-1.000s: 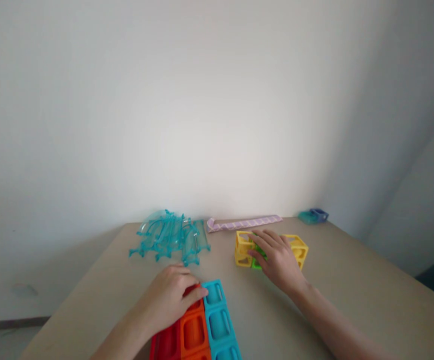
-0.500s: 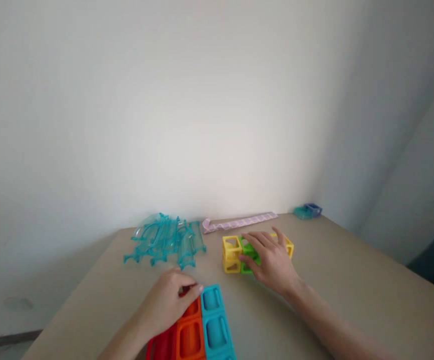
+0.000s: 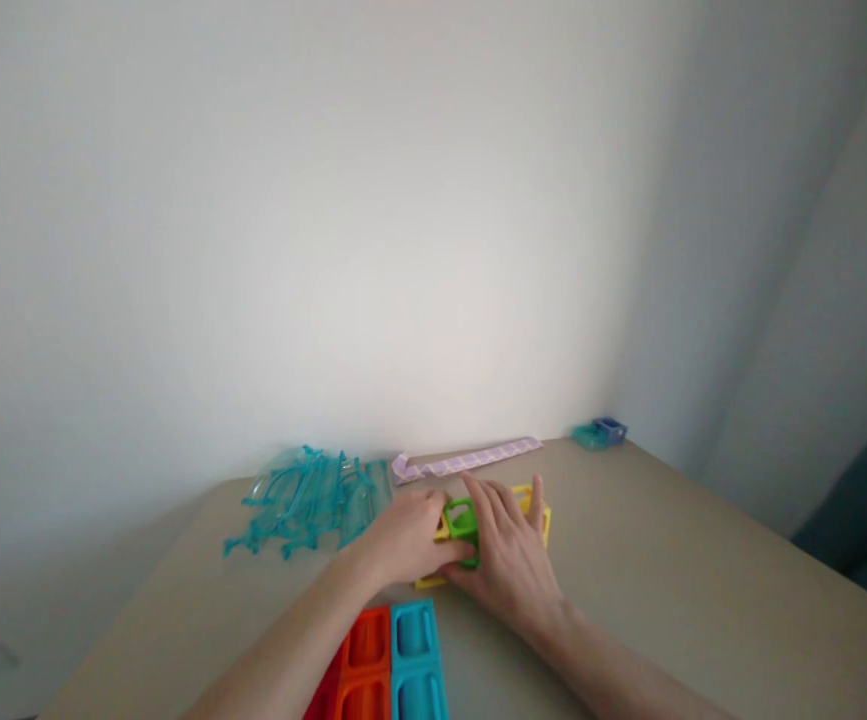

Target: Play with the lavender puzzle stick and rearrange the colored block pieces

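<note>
Both of my hands meet over a small cluster of open-frame toy cubes on the beige table [image 3: 665, 560]. My left hand [image 3: 403, 545] is curled around the yellow cube [image 3: 428, 579] at the cluster's left end. My right hand [image 3: 504, 560] wraps the green cube [image 3: 461, 520] in the middle, fingers bent over it, and covers most of another yellow cube [image 3: 539, 510] on the right. Near the table's front edge lies a flat block of red, orange [image 3: 364, 650] and teal [image 3: 414, 655] cubes, untouched.
A pile of clear turquoise track pieces [image 3: 305, 495] lies at the back left. A lilac strip [image 3: 467, 460] runs along the wall behind the hands. A small teal and blue piece [image 3: 599, 432] sits in the back right corner.
My left hand left the red and orange block and moved up to the yellow cube. The yellow and green cluster slid left and nearer under my right hand.
</note>
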Tool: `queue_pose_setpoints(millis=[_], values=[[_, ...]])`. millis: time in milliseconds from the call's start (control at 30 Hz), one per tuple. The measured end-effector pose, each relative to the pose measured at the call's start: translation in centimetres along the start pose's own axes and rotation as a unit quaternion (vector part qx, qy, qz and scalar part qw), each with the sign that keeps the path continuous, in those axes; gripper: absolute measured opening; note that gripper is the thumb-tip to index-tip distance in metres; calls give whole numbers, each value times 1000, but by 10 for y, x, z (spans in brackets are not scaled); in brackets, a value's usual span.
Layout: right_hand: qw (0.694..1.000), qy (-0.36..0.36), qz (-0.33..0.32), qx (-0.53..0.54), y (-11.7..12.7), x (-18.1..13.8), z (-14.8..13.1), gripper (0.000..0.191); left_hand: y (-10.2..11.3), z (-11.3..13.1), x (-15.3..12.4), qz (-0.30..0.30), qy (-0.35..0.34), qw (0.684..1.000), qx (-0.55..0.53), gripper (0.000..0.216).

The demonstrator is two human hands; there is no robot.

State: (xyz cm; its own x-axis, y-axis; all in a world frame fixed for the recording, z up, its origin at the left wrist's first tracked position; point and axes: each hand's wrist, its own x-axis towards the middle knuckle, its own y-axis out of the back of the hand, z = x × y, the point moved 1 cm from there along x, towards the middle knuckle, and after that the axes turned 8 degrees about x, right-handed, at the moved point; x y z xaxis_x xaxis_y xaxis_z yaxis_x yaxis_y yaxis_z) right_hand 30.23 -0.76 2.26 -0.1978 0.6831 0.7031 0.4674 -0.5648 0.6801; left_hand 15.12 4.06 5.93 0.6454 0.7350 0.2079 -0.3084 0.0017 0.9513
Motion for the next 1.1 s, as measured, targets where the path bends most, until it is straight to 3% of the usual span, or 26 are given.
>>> queue_pose_setpoints(millis=[100,333,433,500,633,700,800,933,1100], values=[[1000,-20,-9,-17,-7,-1,1,87,-10,1,14,5,-11,1000,26,26],[1000,-25,-18,-4,-12,1,6,93,-9,-8,15,3,-10,1000,-4,23],[1000,-28,-11,5,-10,0,7,94,-9,-14,14,31,-3,991,-128,29],[999,-33,-13,-3,-10,1,9,91,-9,-22,12,59,8,969,-239,34],[997,-42,-44,-39,-10,4,19,65,2,-37,-5,118,68,936,-324,40],[996,-52,-46,-50,-8,6,26,55,10,-38,-18,151,81,934,-314,39],[998,-50,-13,-36,1,6,29,58,17,-28,-35,116,58,967,-221,34],[988,85,-7,125,15,-3,12,69,12,-7,-44,97,24,992,-75,34],[957,147,-64,243,18,-12,-7,70,7,7,-49,83,-17,992,-97,39]])
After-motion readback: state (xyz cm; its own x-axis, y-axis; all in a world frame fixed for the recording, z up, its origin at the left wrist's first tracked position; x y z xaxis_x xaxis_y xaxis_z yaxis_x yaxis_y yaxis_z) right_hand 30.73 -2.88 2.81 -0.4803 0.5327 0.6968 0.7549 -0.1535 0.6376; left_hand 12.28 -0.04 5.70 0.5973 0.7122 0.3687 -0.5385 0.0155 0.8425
